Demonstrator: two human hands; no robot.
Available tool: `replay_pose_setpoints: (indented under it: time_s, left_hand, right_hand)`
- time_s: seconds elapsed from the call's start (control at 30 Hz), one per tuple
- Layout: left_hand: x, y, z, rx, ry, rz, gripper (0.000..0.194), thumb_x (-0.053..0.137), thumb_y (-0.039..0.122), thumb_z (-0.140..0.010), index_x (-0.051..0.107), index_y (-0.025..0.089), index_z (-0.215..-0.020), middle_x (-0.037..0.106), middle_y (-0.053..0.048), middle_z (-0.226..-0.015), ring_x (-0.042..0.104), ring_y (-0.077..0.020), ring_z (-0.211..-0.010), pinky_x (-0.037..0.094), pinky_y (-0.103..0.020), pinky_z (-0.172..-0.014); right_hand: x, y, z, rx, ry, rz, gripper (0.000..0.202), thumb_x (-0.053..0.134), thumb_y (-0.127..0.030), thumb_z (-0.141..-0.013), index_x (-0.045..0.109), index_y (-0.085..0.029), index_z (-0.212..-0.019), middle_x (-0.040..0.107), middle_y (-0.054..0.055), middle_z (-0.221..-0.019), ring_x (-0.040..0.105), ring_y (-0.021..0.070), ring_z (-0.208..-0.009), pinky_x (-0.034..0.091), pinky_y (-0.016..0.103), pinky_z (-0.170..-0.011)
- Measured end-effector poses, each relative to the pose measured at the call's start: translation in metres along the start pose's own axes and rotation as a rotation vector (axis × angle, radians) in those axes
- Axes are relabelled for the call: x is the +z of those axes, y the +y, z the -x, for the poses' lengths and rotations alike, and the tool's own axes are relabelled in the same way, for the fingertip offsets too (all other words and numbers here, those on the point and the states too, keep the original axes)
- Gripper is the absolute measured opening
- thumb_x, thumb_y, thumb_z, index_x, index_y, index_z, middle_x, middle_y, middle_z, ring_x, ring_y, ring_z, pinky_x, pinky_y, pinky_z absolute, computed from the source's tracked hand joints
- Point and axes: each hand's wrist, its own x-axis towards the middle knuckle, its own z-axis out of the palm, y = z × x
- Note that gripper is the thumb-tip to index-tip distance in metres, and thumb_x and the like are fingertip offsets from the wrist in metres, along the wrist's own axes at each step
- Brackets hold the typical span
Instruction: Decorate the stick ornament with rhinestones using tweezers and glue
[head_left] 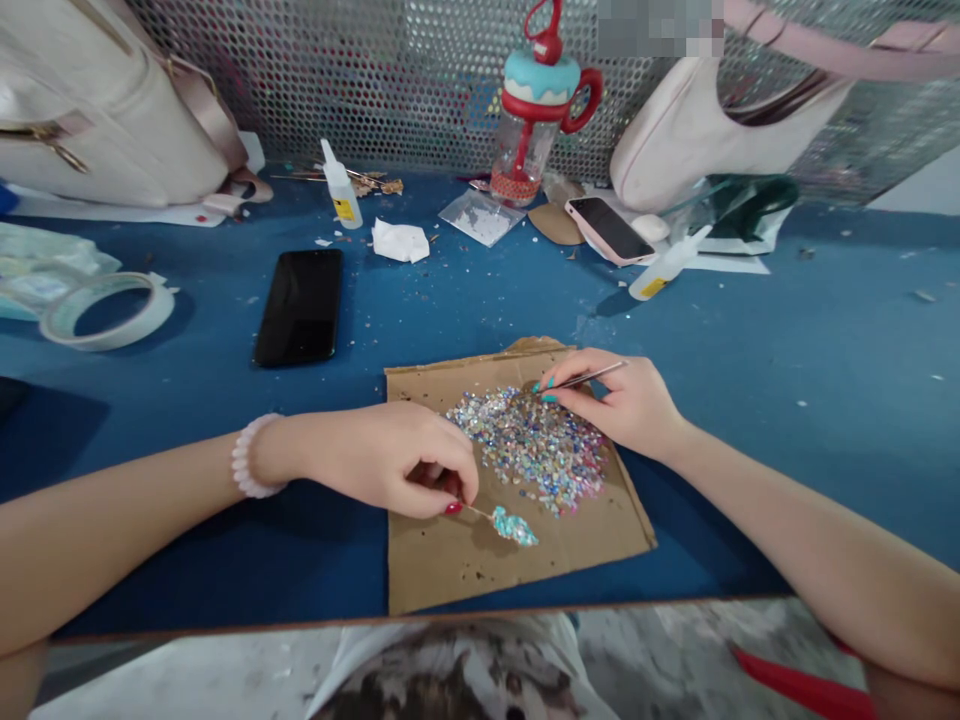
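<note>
Between thumb and fingers, my left hand (405, 455) pinches the thin stem of a small leaf-shaped piece (514, 527) covered in turquoise and clear stones. That piece hangs over the near part of a cardboard sheet (442, 575). Many loose rhinestones (547, 450) in silver, blue and pink lie heaped on the cardboard. My right hand (626, 405) grips slim metal tweezers (592, 375), with their tip down at the far edge of the heap. Whether the tip holds a stone is too small to tell.
A black phone (300, 308) and a tape roll (109, 312) lie at left. Glue bottles (343, 190) stand or lean farther back. Behind the cardboard are crumpled paper (400, 241), a small plastic bag (480, 218), a pink-edged phone (611, 230), a red-handled cup (525, 150) and a white handbag (675, 130).
</note>
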Motion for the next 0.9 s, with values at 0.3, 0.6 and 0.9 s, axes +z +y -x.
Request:
replay_pose_setpoints:
  time_s: [0.3,0.6,0.9]
  left_hand:
    - [-0.0002,-0.0004,0.0006,0.000,0.001,0.000,0.015,0.056,0.011,-0.082,0.065,0.019,-0.091,0.062,0.002,-0.080,0.055,-0.0055,-0.064,0.041,-0.013,-0.060]
    - [-0.0002,-0.0001,-0.0004,0.011,0.007,-0.008,0.015,0.056,0.010,-0.082,0.065,0.019,-0.091,0.062,0.002,-0.080,0.055,-0.0059,-0.064,0.041,-0.014,-0.060]
    - [-0.0002,0.0002,0.0004,0.006,0.003,-0.003,0.015,0.056,0.010,-0.082,0.065,0.019,-0.091,0.062,0.002,-0.080,0.055,-0.0054,-0.064,0.041,-0.013,-0.060]
  right_hand:
    - [-0.0002,0.0005,-0.0002,-0.009,-0.007,0.015,0.004,0.063,-0.022,-0.085,0.066,-0.019,-0.084,0.072,0.001,-0.083,0.069,0.0133,-0.073,0.053,0.025,-0.068]
    - [0.0004,-0.0003,-0.0007,-0.023,0.003,0.013,0.004,0.064,-0.021,-0.084,0.066,-0.019,-0.085,0.072,0.001,-0.084,0.069,0.0134,-0.074,0.053,0.025,-0.068]
    - [0.0004,0.0001,-0.0001,-0.028,-0.007,0.009,0.004,0.064,-0.021,-0.084,0.066,-0.019,-0.085,0.072,0.001,-0.084,0.069,0.0130,-0.074,0.053,0.024,-0.068]
